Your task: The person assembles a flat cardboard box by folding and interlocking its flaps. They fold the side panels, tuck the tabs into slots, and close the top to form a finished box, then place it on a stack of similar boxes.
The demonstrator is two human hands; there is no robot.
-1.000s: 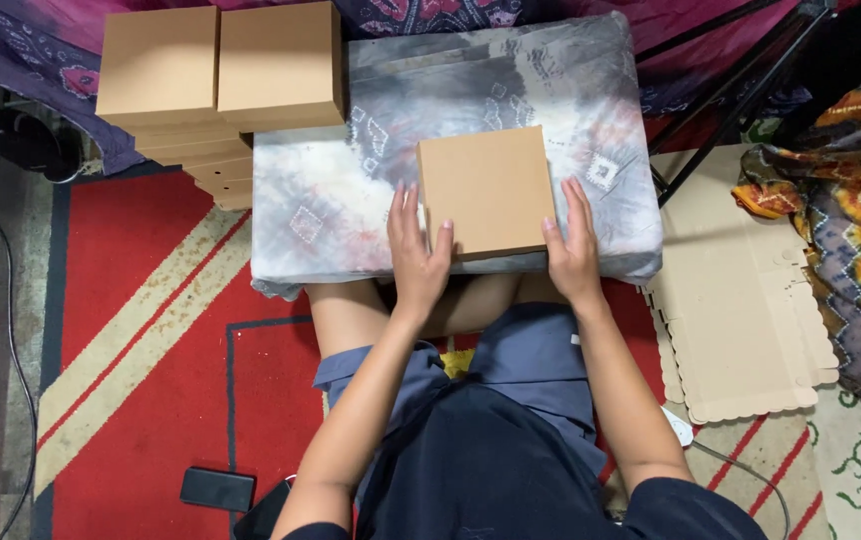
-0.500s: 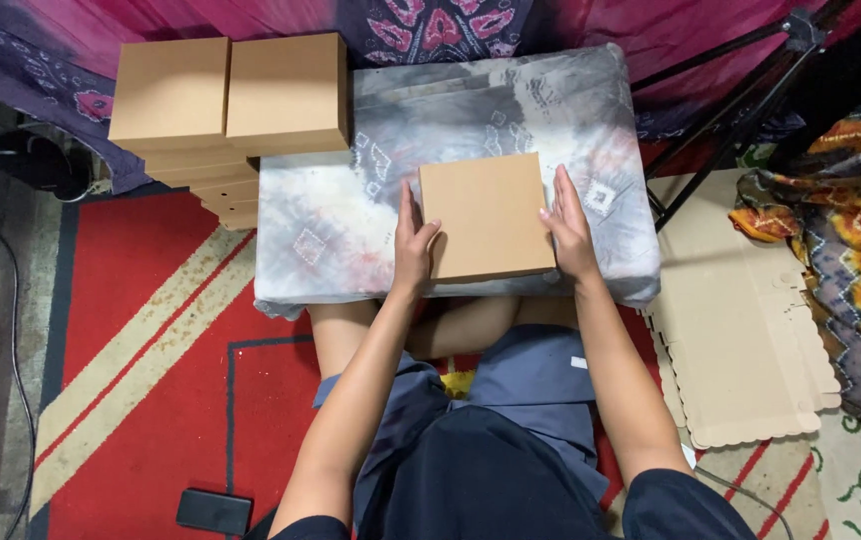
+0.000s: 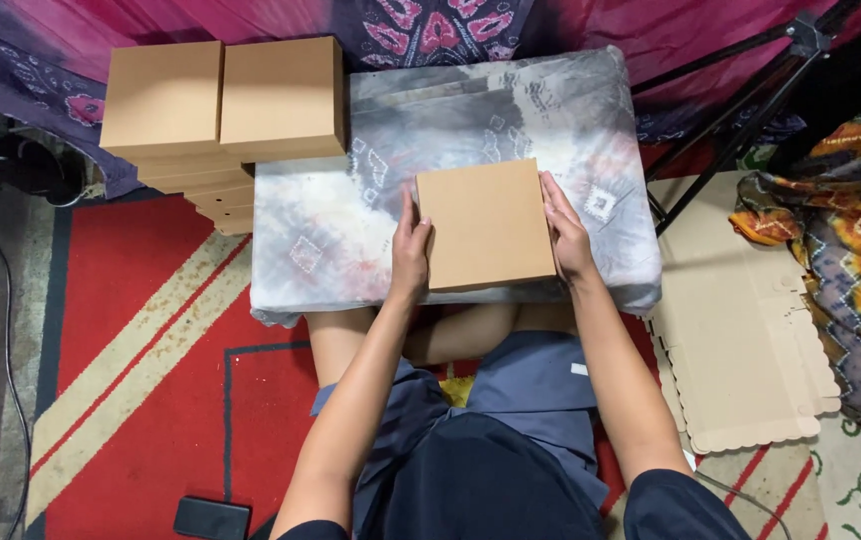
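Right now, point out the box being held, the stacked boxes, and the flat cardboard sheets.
Brown box [image 3: 488, 225], head view, centre of its lid.
Stacked boxes [image 3: 221, 95], head view, top of the two stacks, at their shared edge.
Flat cardboard sheets [image 3: 741, 330], head view, middle of the top sheet.

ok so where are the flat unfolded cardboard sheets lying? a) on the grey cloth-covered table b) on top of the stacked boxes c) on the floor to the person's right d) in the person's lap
c: the flat cardboard sheets lie on the floor to the person's right, beside the cloth-covered table, while the left hand and right hand grip the brown box on that table.
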